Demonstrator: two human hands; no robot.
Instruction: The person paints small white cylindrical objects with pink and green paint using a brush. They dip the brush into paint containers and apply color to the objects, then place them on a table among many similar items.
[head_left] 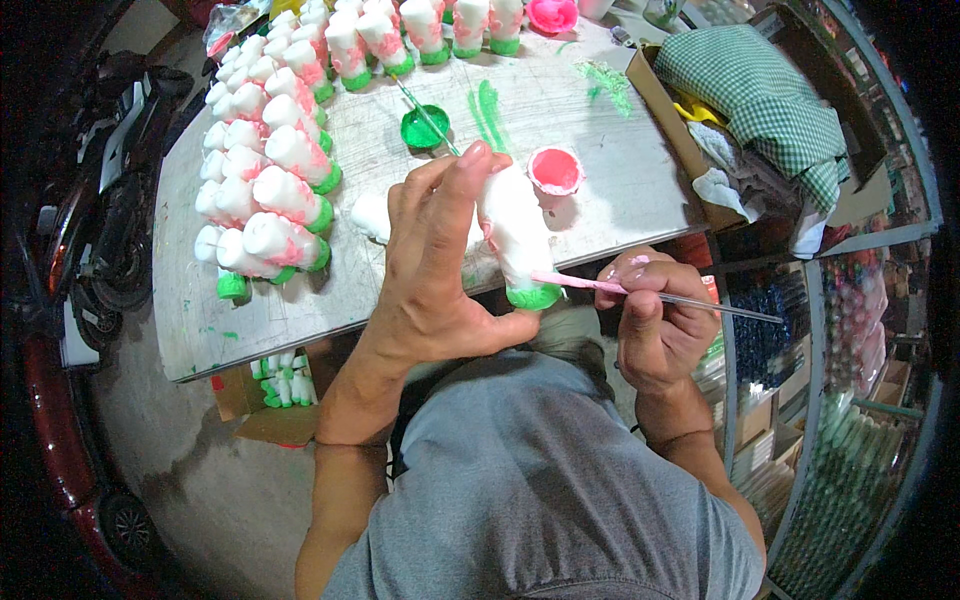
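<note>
A white candle (513, 220) with a green base and a little pink on its side is gripped lengthwise between the fingers and thumb of my left hand (430, 260). My right hand (660, 315) holds a paintbrush (740, 310) whose pink-coated tip touches the candle just above the green band. Behind the candle stands a cup of pink paint (554, 167); farther left is a cup of green paint (418, 133) with a thin brush across it. A white lump (368, 218) lies beside my left hand, partly hidden.
Several rows of painted candles (275, 160) crowd the table (190, 330)'s left and back. A box with checked cloth (750, 100) sits at the right, above shelves of goods (840, 420). An open box of small candles (285, 380) is below the table. Motorbikes (120, 240) stand at the left.
</note>
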